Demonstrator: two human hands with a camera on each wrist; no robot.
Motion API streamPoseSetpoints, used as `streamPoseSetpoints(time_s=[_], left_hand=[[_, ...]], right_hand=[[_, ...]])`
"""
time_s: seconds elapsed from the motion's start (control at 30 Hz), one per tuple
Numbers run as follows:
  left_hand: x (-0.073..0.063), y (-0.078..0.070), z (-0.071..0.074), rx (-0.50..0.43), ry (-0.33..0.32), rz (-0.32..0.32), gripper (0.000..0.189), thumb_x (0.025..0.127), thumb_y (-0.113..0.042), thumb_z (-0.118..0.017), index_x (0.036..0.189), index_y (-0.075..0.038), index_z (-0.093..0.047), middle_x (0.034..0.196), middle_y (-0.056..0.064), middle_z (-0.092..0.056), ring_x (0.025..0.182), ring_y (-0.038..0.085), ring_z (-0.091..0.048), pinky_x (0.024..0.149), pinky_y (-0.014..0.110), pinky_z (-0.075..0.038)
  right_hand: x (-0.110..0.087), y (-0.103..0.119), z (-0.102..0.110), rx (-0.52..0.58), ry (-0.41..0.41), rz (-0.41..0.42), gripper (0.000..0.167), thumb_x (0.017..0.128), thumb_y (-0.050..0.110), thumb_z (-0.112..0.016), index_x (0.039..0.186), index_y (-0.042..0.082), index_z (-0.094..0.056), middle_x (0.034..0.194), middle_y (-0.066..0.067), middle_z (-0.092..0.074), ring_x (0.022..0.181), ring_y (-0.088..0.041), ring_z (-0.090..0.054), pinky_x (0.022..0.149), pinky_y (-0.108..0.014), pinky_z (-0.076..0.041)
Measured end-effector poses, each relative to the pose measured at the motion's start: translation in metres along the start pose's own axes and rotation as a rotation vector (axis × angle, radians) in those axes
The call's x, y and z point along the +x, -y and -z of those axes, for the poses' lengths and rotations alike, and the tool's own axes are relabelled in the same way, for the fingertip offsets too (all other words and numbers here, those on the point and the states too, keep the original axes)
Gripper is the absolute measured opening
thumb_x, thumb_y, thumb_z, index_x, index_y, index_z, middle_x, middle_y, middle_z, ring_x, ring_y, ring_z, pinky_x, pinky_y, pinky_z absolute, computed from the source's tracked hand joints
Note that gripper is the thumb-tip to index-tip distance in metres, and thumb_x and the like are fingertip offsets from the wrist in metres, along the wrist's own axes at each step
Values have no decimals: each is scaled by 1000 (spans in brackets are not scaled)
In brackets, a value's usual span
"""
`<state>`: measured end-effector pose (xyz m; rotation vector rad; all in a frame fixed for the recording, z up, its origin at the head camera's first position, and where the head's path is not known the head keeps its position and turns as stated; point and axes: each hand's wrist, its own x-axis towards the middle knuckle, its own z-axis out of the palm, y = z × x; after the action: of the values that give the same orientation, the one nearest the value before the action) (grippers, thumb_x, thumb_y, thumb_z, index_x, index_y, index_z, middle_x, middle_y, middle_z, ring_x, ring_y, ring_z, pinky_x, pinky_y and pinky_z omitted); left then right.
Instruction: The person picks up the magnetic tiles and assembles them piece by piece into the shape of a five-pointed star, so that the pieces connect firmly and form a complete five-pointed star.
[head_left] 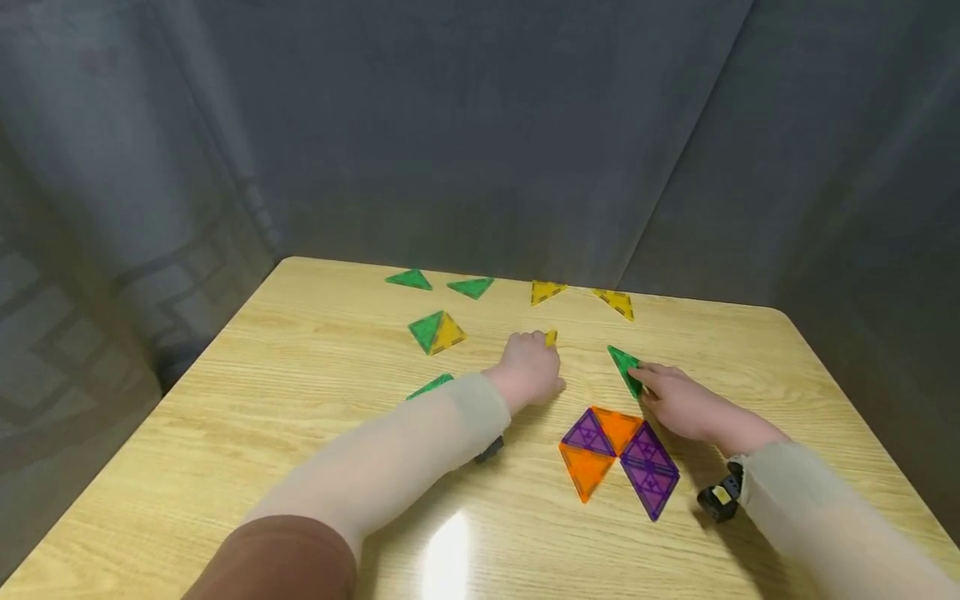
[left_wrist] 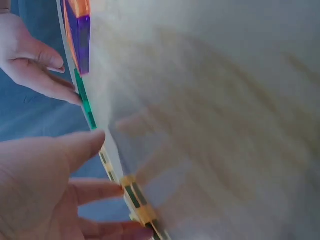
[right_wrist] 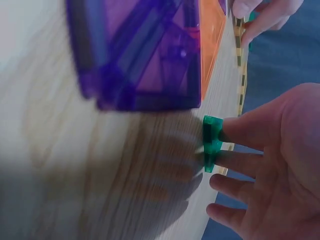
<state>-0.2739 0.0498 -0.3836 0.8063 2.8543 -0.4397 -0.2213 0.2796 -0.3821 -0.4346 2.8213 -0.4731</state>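
My left hand (head_left: 528,367) reaches to the table's middle, its fingers extended down to a yellow triangular tile (head_left: 551,337) that it mostly covers in the head view. In the left wrist view two fingertips touch the edge of that tile (left_wrist: 137,197), while the thumb stays apart from it. My right hand (head_left: 678,400) rests its thumb and index fingertip on a green triangular tile (head_left: 622,367) lying flat. Its other fingers are straight and spread in the right wrist view. Close in front of both hands, purple tiles (head_left: 651,471) and orange tiles (head_left: 585,471) lie edge to edge in a fan.
Two green triangles (head_left: 409,280) and two yellow triangles (head_left: 615,303) lie along the table's far edge. At the left, a green (head_left: 426,330) and a yellow triangle (head_left: 448,333) meet. Another green tile (head_left: 431,386) shows partly behind my left sleeve. A dark curtain (head_left: 480,150) hangs behind the table.
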Motion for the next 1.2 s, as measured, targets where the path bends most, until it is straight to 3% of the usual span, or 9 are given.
streamPoseSetpoints(time_s=[0.1,0.27,0.43,0.57,0.8,1.2], left_hand=[[-3,11,2,-75,9,-84,56,100,-55,-46,140,-18,-56,138,5,-55,129,24,-47,111,42,-34],[-7,29,6,-245,82,-208,53,102,-46,-49,149,-21,-46,153,1,-40,144,20,-29,118,48,-19],[-8,40,8,-397,152,-284,50,104,-38,-51,150,-20,-44,160,3,-27,145,21,-26,119,40,-20],[-4,45,4,-439,155,-339,47,105,-32,-49,150,-19,-44,161,2,-25,146,21,-23,118,33,-19],[-2,48,-1,-473,169,-342,44,106,-28,-47,150,-21,-45,160,4,-25,143,21,-30,116,34,-27],[-2,49,0,-484,177,-370,42,106,-26,-45,148,-19,-48,161,-3,-25,146,17,-21,118,31,-18]], right_hand=[[6,3,0,-10,-8,-9,49,100,4,-49,146,-10,-37,146,-40,-29,131,-60,-28,103,-69,-30],[14,8,1,-22,-24,-9,48,99,3,-51,144,-12,-39,144,-40,-33,128,-59,-32,102,-69,-32],[27,18,-1,-35,-40,-5,47,99,3,-50,143,-11,-41,143,-39,-35,129,-57,-33,104,-67,-31],[35,29,-4,-49,-54,13,46,100,2,-49,143,-10,-42,143,-37,-38,130,-56,-33,105,-66,-32],[43,40,-6,-56,-50,38,46,100,3,-49,144,-8,-43,143,-34,-40,130,-54,-36,105,-65,-33],[49,44,-8,-13,-30,85,47,99,-1,-45,146,-6,-42,148,-33,-34,134,-53,-30,108,-64,-28]])
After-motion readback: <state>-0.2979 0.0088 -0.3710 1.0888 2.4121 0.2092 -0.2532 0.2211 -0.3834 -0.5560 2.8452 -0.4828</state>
